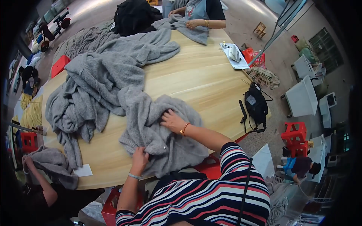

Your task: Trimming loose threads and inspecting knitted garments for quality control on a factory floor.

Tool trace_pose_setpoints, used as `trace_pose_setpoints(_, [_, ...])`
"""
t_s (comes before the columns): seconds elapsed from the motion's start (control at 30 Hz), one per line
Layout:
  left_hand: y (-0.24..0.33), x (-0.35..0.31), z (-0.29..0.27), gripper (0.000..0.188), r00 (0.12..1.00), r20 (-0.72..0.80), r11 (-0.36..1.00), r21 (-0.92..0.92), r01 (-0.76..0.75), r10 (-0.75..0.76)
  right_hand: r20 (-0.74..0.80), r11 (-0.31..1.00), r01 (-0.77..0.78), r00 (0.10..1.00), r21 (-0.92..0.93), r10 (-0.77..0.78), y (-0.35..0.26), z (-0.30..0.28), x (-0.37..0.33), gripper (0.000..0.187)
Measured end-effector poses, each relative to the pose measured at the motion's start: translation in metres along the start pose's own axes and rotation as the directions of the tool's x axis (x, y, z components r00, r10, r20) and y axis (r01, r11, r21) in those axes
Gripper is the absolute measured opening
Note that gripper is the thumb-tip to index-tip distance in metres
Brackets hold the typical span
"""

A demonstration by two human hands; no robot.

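Observation:
A fuzzy grey knit sweater (177, 107) lies bunched on the table in front of me and hangs over its near edge. My left hand (140, 158) is closed on a fold of the sweater near its ribbed edge. Higher up on the cloth rests my right hand (173, 121), fingers apart and pressed lightly into the folds; parts of its fingertips are hidden. A small shiny dot shows on the fabric between the two hands. Just left of this sweater, a large heap of similar grey knitwear (102, 75) spreads across the table.
The wooden table (181, 79) carries a clipboard with papers (234, 55), a black bag (255, 103), a black pile of cloth (135, 17) and a red box (60, 66). Co-workers handle grey garments at the far side and lower left. Red stools (296, 137) stand right.

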State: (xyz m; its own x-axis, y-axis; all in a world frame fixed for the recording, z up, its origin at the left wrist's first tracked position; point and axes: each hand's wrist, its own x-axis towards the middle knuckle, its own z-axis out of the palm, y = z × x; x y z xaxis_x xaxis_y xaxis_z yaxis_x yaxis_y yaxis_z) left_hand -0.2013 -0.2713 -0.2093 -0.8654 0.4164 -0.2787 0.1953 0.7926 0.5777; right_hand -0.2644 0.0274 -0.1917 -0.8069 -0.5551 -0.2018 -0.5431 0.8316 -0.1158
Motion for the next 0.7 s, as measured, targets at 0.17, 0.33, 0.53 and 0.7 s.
trace_pose_setpoints(0.17, [0.037, 0.003, 0.002, 0.055, 0.974, -0.129, 0.976, -0.097, -0.197, 0.184, -0.493, 0.949, -0.300, 0.814, 0.094, 0.306, 0.017, -0.031, -0.011, 0.036])
trace_pose_setpoints(0.33, [0.037, -0.001, -0.019, 0.046, 0.875, -0.021, 0.854, 0.231, -0.467, 0.484, -0.487, 0.804, -0.370, 0.652, 0.466, 0.582, -0.019, -0.005, -0.112, 0.039])
trace_pose_setpoints(0.53, [0.021, 0.010, -0.018, 0.024, 0.677, 0.159, 0.551, 0.464, -0.694, 0.719, -0.307, 0.249, -0.630, 0.017, 0.736, 0.951, -0.106, 0.077, -0.279, 0.027])
trace_pose_setpoints(0.7, [0.038, 0.016, -0.017, 0.022, 0.505, 0.348, 0.408, 0.315, -0.857, 0.790, -0.036, -0.246, -0.320, -0.671, 0.915, 0.740, -0.230, 0.210, -0.390, 0.019])
